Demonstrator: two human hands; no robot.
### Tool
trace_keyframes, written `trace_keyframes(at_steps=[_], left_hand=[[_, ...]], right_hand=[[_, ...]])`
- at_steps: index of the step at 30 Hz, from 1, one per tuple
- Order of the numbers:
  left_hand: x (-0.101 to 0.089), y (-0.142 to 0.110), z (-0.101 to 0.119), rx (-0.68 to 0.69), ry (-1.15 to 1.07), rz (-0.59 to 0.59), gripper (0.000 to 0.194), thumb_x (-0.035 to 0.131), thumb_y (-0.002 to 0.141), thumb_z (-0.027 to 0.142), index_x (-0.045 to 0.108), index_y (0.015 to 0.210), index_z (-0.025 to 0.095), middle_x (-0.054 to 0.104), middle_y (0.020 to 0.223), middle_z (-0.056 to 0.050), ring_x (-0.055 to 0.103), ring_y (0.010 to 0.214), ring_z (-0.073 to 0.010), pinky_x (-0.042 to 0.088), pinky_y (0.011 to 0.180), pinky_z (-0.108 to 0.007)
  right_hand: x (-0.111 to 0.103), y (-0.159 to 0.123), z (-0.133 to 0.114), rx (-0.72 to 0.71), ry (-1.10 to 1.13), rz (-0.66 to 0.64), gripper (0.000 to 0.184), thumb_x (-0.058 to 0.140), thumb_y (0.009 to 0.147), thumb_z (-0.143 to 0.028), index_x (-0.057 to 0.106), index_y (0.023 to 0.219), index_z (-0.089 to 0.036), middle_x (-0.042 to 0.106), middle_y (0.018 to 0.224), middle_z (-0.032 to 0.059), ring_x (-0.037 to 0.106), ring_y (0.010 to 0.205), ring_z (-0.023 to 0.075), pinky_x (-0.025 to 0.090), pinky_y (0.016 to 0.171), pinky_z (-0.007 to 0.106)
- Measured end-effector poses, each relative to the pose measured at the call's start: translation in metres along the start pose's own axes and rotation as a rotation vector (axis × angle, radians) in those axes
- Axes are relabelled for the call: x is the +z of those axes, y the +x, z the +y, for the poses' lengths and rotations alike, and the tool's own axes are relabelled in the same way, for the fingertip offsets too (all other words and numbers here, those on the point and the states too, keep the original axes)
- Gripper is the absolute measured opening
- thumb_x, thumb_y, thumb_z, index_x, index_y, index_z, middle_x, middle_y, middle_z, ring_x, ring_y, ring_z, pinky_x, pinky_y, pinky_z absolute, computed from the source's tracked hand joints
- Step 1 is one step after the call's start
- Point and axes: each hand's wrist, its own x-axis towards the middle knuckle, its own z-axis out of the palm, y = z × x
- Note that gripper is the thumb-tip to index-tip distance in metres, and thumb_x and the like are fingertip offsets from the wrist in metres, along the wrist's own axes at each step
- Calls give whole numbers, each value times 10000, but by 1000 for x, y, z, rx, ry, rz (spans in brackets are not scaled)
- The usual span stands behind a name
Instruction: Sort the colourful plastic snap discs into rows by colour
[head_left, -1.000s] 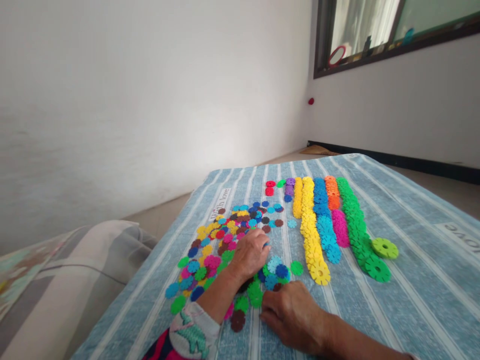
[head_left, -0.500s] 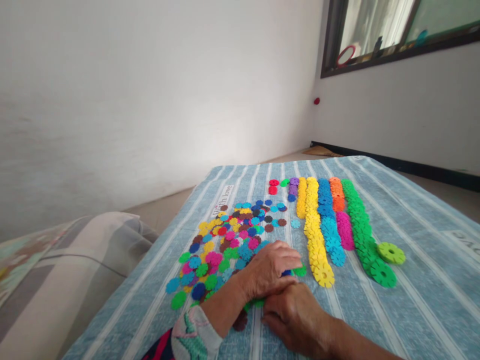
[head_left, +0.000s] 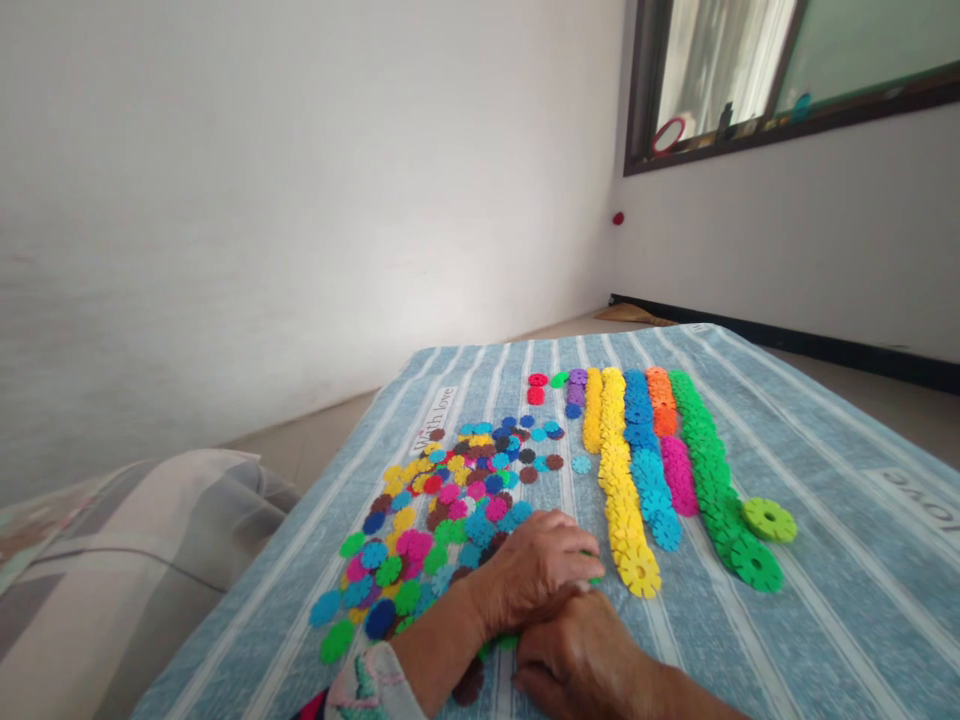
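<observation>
My left hand [head_left: 536,562] is at the near right edge of a loose pile of notched plastic discs [head_left: 420,545], its fingers bent and close together. A green edge of a snowflake disc [head_left: 595,580] peeks out at its fingertips. Just below, my right hand [head_left: 585,650] is closed in a fist shape against the left fingers; whatever lies inside is hidden. To the right run overlapping rows of discs sorted by colour: yellow [head_left: 622,500], blue [head_left: 645,430], orange [head_left: 661,400], pink [head_left: 679,475] and green [head_left: 716,480].
A lime-green disc [head_left: 769,520] sits beside the green row's near end. Short red [head_left: 536,388] and purple [head_left: 576,388] stacks are at the back. A striped blue cloth [head_left: 832,560] covers the table. Left stands a checked cloth-covered shape [head_left: 165,560]; a window [head_left: 720,80] is at upper right.
The view has shifted slightly, so everything appears a little lower and to the left. My hands stay together; the blue and green discs by the left fingertips are now mostly covered.
</observation>
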Motion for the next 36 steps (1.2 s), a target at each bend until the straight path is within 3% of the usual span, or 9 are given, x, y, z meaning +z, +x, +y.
trace_keyframes(at_steps=[6,12,15,20,24,27,32,36], left_hand=[[-8,-5,4,-33,171,5,121,502,884,167,619,869,193,642,1025,-36,530,887,-165,419,792,-284],[-23,-9,-14,-233,309,47,142,521,844,145,576,715,169,602,878,-50,523,874,-194,431,827,-351],[-27,14,-22,-302,318,51,133,543,868,229,596,762,170,606,915,-56,528,907,-206,437,874,-379],[-19,69,-34,-306,330,-38,131,496,871,151,620,906,179,625,979,-50,539,972,-208,443,869,-351],[-11,84,-40,-325,377,-134,198,439,899,137,633,899,176,638,965,-66,552,963,-227,440,836,-369],[-14,73,-41,-353,399,-150,222,424,892,100,636,878,166,638,953,-77,557,947,-233,443,822,-373],[-29,35,-45,-441,385,-140,232,428,858,73,639,802,150,651,897,-85,583,898,-235,470,800,-368],[-35,-5,-50,-451,303,18,210,456,852,95,642,772,151,663,862,-75,608,876,-206,481,844,-350]], right_hand=[[0,4,-3,72,-112,-141,141,629,790,-314,738,761,-228,733,688,13,606,550,165,177,436,298],[-4,6,-4,74,-175,-220,280,540,882,-435,712,843,-218,742,707,39,629,511,193,200,410,294],[-9,6,-6,77,-178,-246,296,527,902,-449,704,866,-214,746,733,45,667,562,208,226,413,284],[-15,7,-9,84,-169,-312,270,525,918,-431,688,900,-217,753,788,39,700,624,230,254,420,281],[-17,7,-10,69,-166,-311,229,538,917,-401,675,911,-219,752,796,31,706,645,225,280,433,269],[-19,5,-10,81,-153,-291,214,535,915,-383,670,905,-218,752,805,37,708,656,226,299,448,267],[-23,1,-11,91,-97,-254,176,530,902,-351,655,894,-228,750,801,18,716,702,235,328,505,275],[-23,-2,-12,100,-104,-216,173,515,902,-332,650,872,-227,747,796,24,713,702,223,289,507,288]])
